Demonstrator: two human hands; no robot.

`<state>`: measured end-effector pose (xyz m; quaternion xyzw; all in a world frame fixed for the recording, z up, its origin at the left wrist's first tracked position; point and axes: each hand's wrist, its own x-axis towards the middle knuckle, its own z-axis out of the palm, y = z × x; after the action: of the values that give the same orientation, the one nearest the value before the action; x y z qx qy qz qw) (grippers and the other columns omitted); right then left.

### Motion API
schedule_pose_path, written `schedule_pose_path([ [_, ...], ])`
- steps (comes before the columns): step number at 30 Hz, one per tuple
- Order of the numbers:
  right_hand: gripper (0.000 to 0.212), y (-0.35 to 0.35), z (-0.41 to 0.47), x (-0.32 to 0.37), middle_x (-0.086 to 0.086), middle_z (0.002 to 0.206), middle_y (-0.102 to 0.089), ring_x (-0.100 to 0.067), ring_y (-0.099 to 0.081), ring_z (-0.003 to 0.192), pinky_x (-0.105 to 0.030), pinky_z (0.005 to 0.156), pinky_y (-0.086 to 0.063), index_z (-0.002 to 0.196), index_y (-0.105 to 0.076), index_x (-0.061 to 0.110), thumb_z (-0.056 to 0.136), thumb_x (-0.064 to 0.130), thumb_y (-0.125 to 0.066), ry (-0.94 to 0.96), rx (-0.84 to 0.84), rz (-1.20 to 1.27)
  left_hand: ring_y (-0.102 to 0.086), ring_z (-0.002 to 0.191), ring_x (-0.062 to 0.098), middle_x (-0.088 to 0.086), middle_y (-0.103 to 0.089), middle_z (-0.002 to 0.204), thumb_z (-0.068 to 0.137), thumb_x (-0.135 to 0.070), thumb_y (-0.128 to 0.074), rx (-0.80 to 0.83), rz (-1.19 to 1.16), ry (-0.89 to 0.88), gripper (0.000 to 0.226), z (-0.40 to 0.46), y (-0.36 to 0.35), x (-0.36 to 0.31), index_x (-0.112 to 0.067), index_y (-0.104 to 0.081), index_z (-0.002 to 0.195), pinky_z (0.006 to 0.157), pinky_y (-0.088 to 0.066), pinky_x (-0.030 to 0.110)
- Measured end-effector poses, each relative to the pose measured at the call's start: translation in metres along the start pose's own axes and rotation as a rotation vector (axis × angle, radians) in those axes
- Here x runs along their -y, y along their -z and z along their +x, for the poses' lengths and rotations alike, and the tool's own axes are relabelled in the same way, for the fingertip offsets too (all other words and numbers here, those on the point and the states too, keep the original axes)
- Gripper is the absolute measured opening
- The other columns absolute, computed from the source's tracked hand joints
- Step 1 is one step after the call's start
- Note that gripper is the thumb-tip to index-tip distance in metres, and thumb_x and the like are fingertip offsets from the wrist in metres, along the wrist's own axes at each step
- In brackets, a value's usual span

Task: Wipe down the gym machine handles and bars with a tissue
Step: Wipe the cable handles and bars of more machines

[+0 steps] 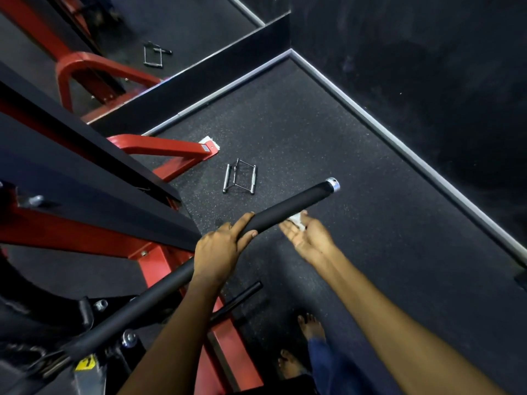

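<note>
Your left hand (218, 250) grips the black padded bar (288, 208) around its middle, steadying it, while your right hand (306, 236) lies palm-up and slack-fingered just beside the bar's underside, the crumpled white tissue (296, 222) resting on its fingers and touching the grip. You look to be mid-wipe on this bar; how much of it is clean cannot be told. The stretch toward the chrome end cap (332, 185) and the machine's other handles likely remain.
</note>
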<state>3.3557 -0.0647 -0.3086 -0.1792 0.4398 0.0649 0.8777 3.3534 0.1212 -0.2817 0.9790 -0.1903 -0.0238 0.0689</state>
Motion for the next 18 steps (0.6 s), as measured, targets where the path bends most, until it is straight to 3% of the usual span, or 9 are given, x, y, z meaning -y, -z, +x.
schedule_pose_path([
  [2, 0.022, 0.000, 0.001, 0.006, -0.016, 0.099, -0.054, -0.030, -0.055, 0.100, -0.036, 0.094, -0.048, 0.099, -0.049, -0.003, 0.101, 0.001, -0.027, -0.033, -0.030, -0.012, -0.065, 0.064, 0.034, 0.010, -0.064, 0.077, 0.090, -0.064, -0.021, 0.027, -0.006, 0.021, 0.065, -0.001, 0.001, 0.000, -0.031, -0.054, 0.136, 0.054, -0.049, 0.037],
  [4, 0.026, -0.002, 0.012, 0.033, -0.010, 0.087, -0.050, -0.021, -0.054, 0.082, -0.020, 0.072, -0.054, 0.086, -0.048, 0.001, 0.099, -0.004, -0.026, 0.054, -0.112, 0.087, -0.066, 0.074, 0.034, 0.009, -0.065, 0.086, 0.087, -0.065, -0.018, 0.052, -0.007, 0.037, 0.068, -0.001, 0.003, -0.002, -0.034, -0.048, 0.140, 0.062, -0.050, 0.038],
  [5, 0.027, -0.003, 0.018, 0.046, -0.006, 0.082, -0.048, -0.016, -0.052, 0.077, -0.017, 0.075, -0.054, 0.081, -0.046, 0.003, 0.099, -0.004, -0.027, 0.110, -0.151, 0.132, -0.066, 0.077, 0.033, 0.009, -0.066, 0.088, 0.087, -0.065, -0.019, 0.055, -0.002, 0.043, 0.067, -0.001, 0.003, -0.002, -0.035, -0.046, 0.141, 0.065, -0.049, 0.038],
  [7, 0.026, -0.001, 0.019, 0.056, -0.005, 0.081, -0.050, -0.013, -0.053, 0.081, -0.025, 0.100, -0.044, 0.080, -0.047, 0.005, 0.100, -0.001, -0.031, 0.186, -0.185, 0.130, -0.066, 0.079, 0.032, 0.008, -0.065, 0.090, 0.088, -0.064, -0.017, 0.060, 0.009, 0.051, 0.067, -0.002, 0.001, -0.001, -0.036, -0.043, 0.143, 0.067, -0.049, 0.038],
  [10, 0.026, 0.000, 0.006, 0.025, -0.009, 0.084, -0.054, -0.018, -0.055, 0.078, -0.030, 0.097, -0.047, 0.085, -0.049, 0.003, 0.101, 0.001, -0.029, 0.105, -0.050, -0.051, -0.064, 0.078, 0.027, 0.004, -0.059, 0.090, 0.091, -0.067, -0.009, 0.070, -0.010, 0.001, 0.067, -0.004, 0.000, 0.006, -0.040, -0.032, 0.148, 0.064, -0.045, 0.036],
  [13, 0.026, 0.001, -0.004, 0.009, -0.017, 0.092, -0.052, -0.029, -0.054, 0.092, -0.041, 0.109, -0.035, 0.089, -0.047, -0.003, 0.102, 0.000, -0.025, -0.008, -0.061, -0.126, -0.061, 0.082, 0.023, -0.001, -0.050, 0.095, 0.081, -0.076, 0.012, 0.187, -0.098, -0.090, 0.074, -0.008, 0.003, 0.021, -0.050, -0.006, 0.148, 0.069, -0.045, 0.037],
  [14, 0.027, 0.001, -0.003, 0.018, -0.016, 0.092, -0.051, -0.028, -0.053, 0.092, -0.038, 0.107, -0.038, 0.085, -0.047, -0.003, 0.102, -0.001, -0.025, -0.006, -0.091, -0.061, -0.061, 0.084, 0.023, -0.003, -0.049, 0.095, 0.080, -0.077, 0.012, 0.224, -0.130, -0.102, 0.071, -0.011, 0.003, 0.028, -0.054, -0.001, 0.145, 0.072, -0.047, 0.038],
  [16, 0.028, -0.001, 0.006, 0.040, -0.008, 0.085, -0.048, -0.018, -0.052, 0.079, -0.021, 0.083, -0.051, 0.078, -0.046, 0.003, 0.100, -0.002, -0.028, 0.095, -0.190, -0.005, -0.060, 0.086, 0.022, -0.005, -0.049, 0.092, 0.084, -0.075, 0.002, 0.265, -0.159, -0.088, 0.059, -0.021, 0.006, 0.043, -0.060, 0.004, 0.142, 0.075, -0.047, 0.039],
  [18, 0.030, -0.005, 0.009, 0.046, -0.002, 0.075, -0.042, -0.008, -0.043, 0.065, -0.010, 0.065, -0.049, 0.073, -0.045, 0.010, 0.098, -0.003, -0.033, 0.186, -0.271, -0.086, -0.060, 0.085, 0.023, -0.006, -0.047, 0.087, 0.085, -0.071, -0.003, 0.271, -0.163, -0.065, 0.057, -0.032, 0.008, 0.052, -0.061, 0.003, 0.141, 0.075, -0.045, 0.039],
])
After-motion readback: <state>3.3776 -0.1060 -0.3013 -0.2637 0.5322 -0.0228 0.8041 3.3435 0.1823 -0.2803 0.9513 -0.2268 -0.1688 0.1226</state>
